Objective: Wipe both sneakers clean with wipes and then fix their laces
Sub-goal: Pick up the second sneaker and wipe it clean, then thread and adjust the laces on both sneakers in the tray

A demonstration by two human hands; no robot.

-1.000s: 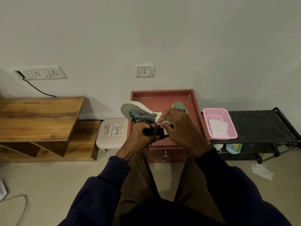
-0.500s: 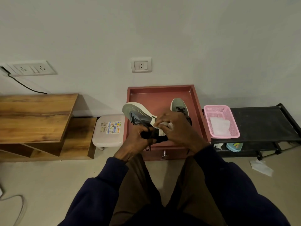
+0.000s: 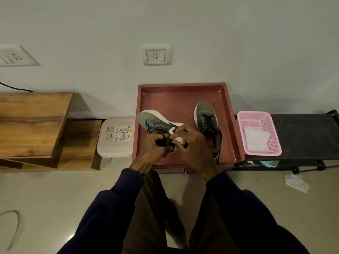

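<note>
Held sneaker (image 3: 156, 120): grey-green upper, thick white sole, dark laces (image 3: 151, 127), tipped on its side, toe pointing up-left, above the red tray (image 3: 176, 99). Left hand (image 3: 156, 145) grips its heel end. Right hand (image 3: 194, 151) pinches a white wipe (image 3: 178, 142) against the heel area. Second sneaker (image 3: 206, 109): same colours, upright on the tray, toe toward the wall, black laces (image 3: 208, 120) threaded. Spare wipes (image 3: 255, 140) lie in the pink basket (image 3: 264, 154). Crumpled wipe (image 3: 296, 183) lies on the floor.
</note>
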